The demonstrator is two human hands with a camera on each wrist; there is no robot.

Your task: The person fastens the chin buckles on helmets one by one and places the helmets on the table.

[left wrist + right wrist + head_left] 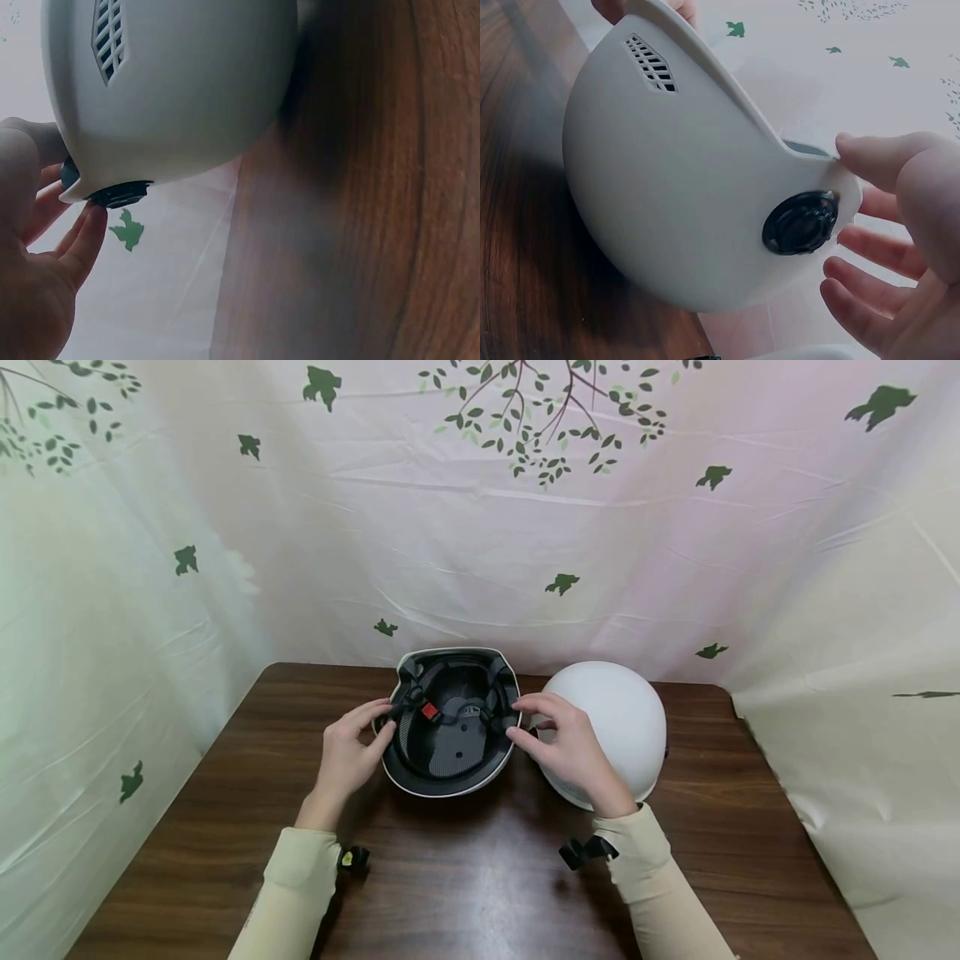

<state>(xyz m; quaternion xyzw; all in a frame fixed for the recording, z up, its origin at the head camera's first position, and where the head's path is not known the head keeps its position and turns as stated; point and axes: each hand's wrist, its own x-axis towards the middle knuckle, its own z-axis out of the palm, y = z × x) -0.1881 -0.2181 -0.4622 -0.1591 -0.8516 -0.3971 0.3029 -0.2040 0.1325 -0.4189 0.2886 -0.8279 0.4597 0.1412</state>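
A white helmet (450, 783) lies upside down at the back of the table, its black lining (450, 747), dark straps and red buckle (431, 711) facing up. At its left edge my left hand (351, 746) holds the rim, fingertips by a black round fitting (121, 194). My right hand (562, 739) holds the opposite rim, thumb tip on the edge beside another black round fitting (802, 223). Its lower fingers stand a little apart from the shell. Slatted vents (651, 64) show on the shell in both wrist views.
A second white helmet (618, 727) sits dome up just right of the first, partly behind my right hand. The brown wooden table (465, 893) ends at a white cloth backdrop (465, 552) printed with green birds and leaves.
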